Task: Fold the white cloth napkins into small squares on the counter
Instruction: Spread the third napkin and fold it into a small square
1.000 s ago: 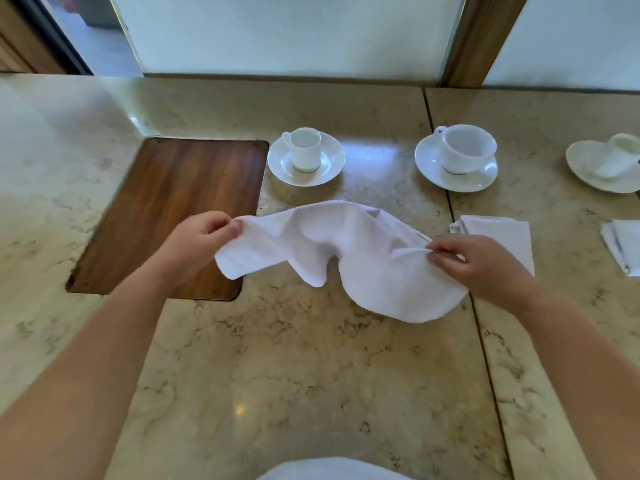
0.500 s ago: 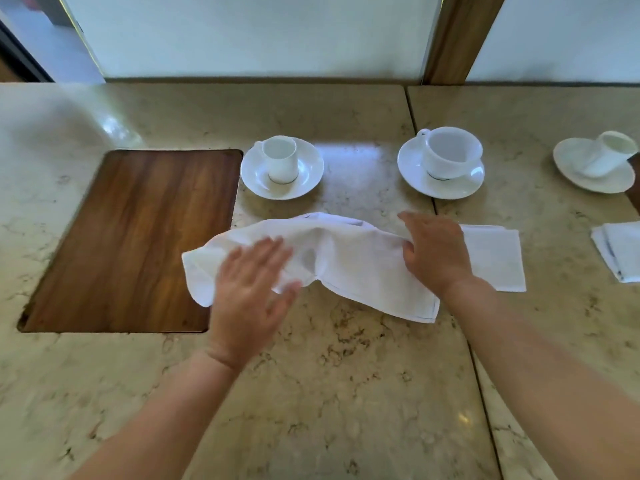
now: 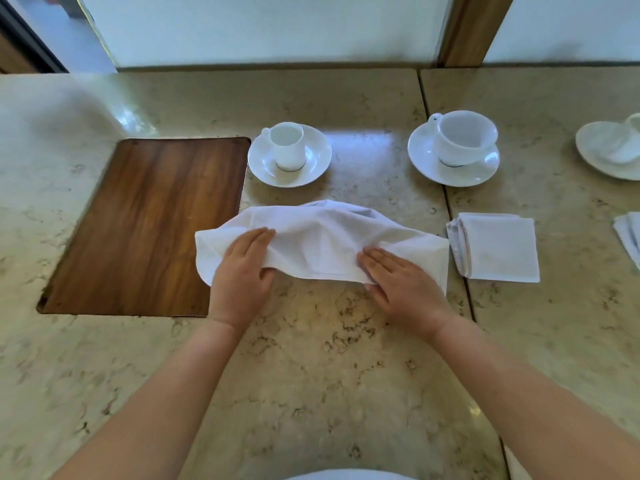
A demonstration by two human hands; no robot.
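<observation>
While the white cloth napkin (image 3: pixel 322 242) lay spread in a long, rumpled band across the marble counter (image 3: pixel 311 358), both hands rested flat on top of it. Its left end reached just over the edge of the wooden inlay panel (image 3: pixel 145 223) set into the counter, and its right end stopped just short of a folded napkin (image 3: pixel 498 247) that sat as a neat square beside the seam between two counter slabs. The left hand (image 3: pixel 242 268) pressed down on the napkin's left part with straight fingers held close together, palm down, gripping nothing. The right hand (image 3: pixel 398 282) lay palm down on the napkin's right part, fingers straight and pointing toward the left, likewise pressing rather than pinching. Between the two hands the cloth bulged up in soft wrinkles, and its near edge ran roughly straight from one hand to the other.

Behind the napkin stood a small white cup (image 3: pixel 287 145) upright on a saucer (image 3: pixel 311 168), just beside the far right corner of the wooden panel. Farther right, a wider white cup (image 3: pixel 464 136) stood on its own saucer (image 3: pixel 426 164), straddling the slab seam. At the right border a third saucer (image 3: pixel 599 150) carried a cup tipped on its side, and below it the corner of another folded white cloth (image 3: pixel 628 233) showed, cut off by the frame.
</observation>
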